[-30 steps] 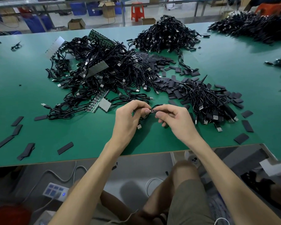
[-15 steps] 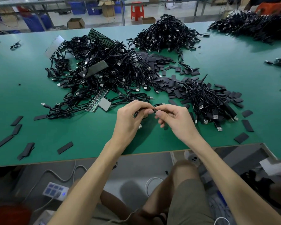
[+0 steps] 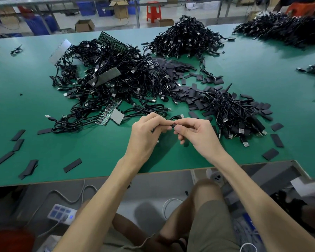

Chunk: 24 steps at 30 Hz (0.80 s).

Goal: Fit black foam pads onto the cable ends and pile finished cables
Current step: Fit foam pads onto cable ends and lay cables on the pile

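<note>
Both hands meet mid-frame, low over green table top (image 3: 98, 151). Left hand (image 3: 145, 132) curled, pinching end of thin black cable (image 3: 173, 125). Right hand (image 3: 198, 134) pinches same spot with thumb and forefinger. Reads as fitting step: pad going on plug. Seated or not, cannot tell, fingers hide it. Next: press pad home, then drop cable on heap of padded black cables (image 3: 231, 113), centre right. Loose flat black foam pads (image 3: 185, 91) lie above hands. Big tangle of bare black cables (image 3: 113, 82) sits upper left of centre.
</note>
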Available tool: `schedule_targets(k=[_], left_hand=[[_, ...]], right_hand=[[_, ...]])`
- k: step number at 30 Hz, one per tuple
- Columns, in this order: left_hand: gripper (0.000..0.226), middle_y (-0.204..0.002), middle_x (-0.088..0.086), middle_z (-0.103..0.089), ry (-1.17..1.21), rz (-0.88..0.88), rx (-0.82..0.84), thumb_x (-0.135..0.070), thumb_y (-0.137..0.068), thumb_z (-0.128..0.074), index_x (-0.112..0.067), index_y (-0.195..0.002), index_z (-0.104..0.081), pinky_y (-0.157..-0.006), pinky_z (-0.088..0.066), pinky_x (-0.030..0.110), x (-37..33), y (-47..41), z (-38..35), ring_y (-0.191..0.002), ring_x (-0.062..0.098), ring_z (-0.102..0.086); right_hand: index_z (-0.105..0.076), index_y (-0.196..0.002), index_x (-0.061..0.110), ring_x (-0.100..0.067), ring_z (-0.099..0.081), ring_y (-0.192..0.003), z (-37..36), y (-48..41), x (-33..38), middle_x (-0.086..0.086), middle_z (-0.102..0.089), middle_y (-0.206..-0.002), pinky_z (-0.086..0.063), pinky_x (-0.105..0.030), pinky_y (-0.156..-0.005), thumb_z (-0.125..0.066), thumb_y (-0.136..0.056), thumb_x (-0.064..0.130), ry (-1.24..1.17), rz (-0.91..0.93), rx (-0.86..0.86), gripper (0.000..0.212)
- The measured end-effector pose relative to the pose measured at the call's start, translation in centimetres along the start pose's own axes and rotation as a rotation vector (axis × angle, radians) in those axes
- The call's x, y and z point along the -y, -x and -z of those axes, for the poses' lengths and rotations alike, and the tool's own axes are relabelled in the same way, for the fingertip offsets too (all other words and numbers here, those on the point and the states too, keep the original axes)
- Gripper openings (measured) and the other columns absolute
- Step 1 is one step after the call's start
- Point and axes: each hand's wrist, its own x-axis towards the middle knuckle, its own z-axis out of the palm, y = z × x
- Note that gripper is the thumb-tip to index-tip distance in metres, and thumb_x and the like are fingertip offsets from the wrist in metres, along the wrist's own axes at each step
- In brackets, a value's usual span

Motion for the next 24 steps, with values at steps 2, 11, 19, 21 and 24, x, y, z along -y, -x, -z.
schedule_targets(k=[2,11,19,21,24], left_hand=[[0.022,-0.086,0.000,-0.068,0.007,0.005,0.014,0.012,-0.085,-0.072,-0.006,-0.096,-0.079,-0.070,-0.059,0.030,0.07,0.03,0.12,-0.078,0.011,-0.067],[0.008,-0.090,-0.009,-0.072,0.027,0.129,0.000,-0.013,-0.090,-0.076,-0.017,-0.096,-0.076,-0.076,-0.053,0.021,0.00,-0.35,0.26,-0.084,0.008,-0.068],[0.008,-0.086,-0.011,-0.070,0.007,0.157,0.039,-0.014,-0.090,-0.076,-0.020,-0.095,-0.075,-0.073,-0.053,0.024,0.17,-0.27,0.22,-0.079,0.009,-0.067],[0.010,-0.088,-0.015,-0.069,-0.001,0.147,0.027,-0.011,-0.089,-0.076,-0.019,-0.095,-0.074,-0.075,-0.050,0.016,0.17,-0.33,0.21,-0.082,0.004,-0.066],[0.010,-0.089,-0.012,-0.070,0.016,0.172,0.030,-0.011,-0.089,-0.076,-0.020,-0.094,-0.074,-0.068,-0.049,0.011,0.12,-0.38,0.20,-0.084,0.004,-0.065]], right_hand=[[-0.074,-0.098,0.014,-0.011,-0.061,-0.061,-0.05,0.02,-0.02,0.001,-0.070,-0.071,-0.052,-0.023,-0.057,-0.066,-0.096,-0.001,0.005,-0.003,0.010,0.017],[-0.076,-0.101,0.013,-0.011,-0.060,-0.063,0.01,-0.06,-0.32,0.001,-0.071,-0.073,-0.053,-0.024,-0.059,-0.069,-0.095,0.003,0.007,0.026,-0.050,0.014],[-0.078,-0.102,0.016,-0.012,-0.063,-0.065,0.01,-0.18,-0.51,-0.006,-0.073,-0.079,-0.054,-0.025,-0.062,-0.073,-0.092,0.005,0.049,0.051,-0.052,0.015],[-0.077,-0.107,0.014,-0.010,-0.065,-0.070,0.02,-0.22,-0.51,-0.002,-0.075,-0.086,-0.055,-0.024,-0.065,-0.075,-0.090,0.006,0.027,0.076,-0.063,0.019],[-0.074,-0.110,0.011,-0.008,-0.068,-0.078,0.26,-0.19,-0.56,0.005,-0.077,-0.090,-0.055,-0.021,-0.067,-0.078,-0.087,0.004,-0.031,0.105,-0.089,0.025]])
